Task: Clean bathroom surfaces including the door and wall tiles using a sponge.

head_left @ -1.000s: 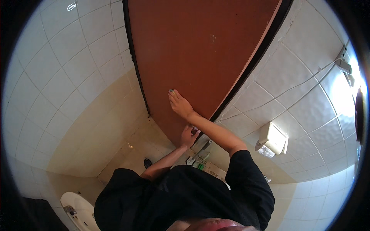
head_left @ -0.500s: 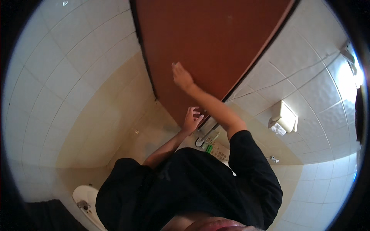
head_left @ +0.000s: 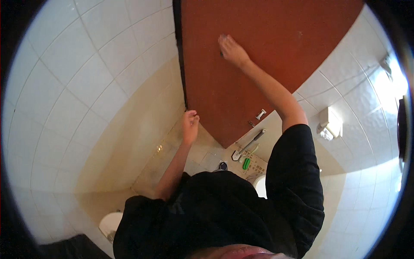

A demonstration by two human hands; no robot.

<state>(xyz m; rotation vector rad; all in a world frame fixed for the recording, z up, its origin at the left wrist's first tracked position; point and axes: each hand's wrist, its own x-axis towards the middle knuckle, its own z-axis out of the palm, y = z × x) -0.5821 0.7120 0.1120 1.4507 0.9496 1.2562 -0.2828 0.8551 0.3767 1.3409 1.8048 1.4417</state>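
Observation:
My right hand [head_left: 234, 51] is stretched out against the upper part of a reddish-brown door [head_left: 276, 69]. Its fingers are bent toward the door surface, and a small dark bit shows under them, too little to name. Lower and to the left, my left hand [head_left: 190, 126] hangs in the air near the door's lower left corner, beside the tiled wall. Its fingers are loosely curled and apart, with nothing in them. A white latch [head_left: 261, 114] sits near the door's right edge, touched by neither hand.
On the floor lie a green brush [head_left: 246, 163] and a long-handled tool [head_left: 250, 144] with a dark grip. A white paper holder [head_left: 330, 124] is fixed to the right wall. At lower left stands a white basin [head_left: 111, 224]. Tiled walls [head_left: 86, 56] close in on both sides.
My left hand has moved left, away from the latch side of the door. My right hand has shifted upward on the door. The view has shifted, uncovering the latch and more floor.

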